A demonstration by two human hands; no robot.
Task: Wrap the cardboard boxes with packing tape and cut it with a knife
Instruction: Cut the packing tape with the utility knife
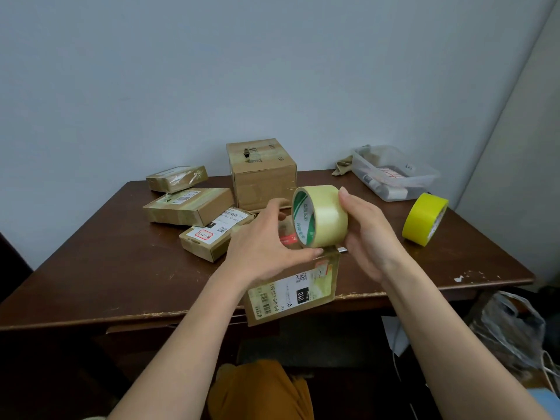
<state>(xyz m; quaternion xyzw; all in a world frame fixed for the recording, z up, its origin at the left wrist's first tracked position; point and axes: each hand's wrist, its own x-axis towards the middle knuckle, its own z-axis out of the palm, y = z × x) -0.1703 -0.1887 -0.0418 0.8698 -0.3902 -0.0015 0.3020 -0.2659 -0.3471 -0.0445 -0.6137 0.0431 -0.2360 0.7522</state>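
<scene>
Most of the work looks ahead of her yet: the tall box (262,174) at the back and three flat ones beside it already shine with old tape, but the flat box (292,291) at the table's (91,262) near edge, under her hands, seems barely begun. Her right hand (368,234) grasps the clear tape roll (321,216) above it; the left hand (266,247) pinches at its lower rim, likely hunting the end. I see no knife
</scene>
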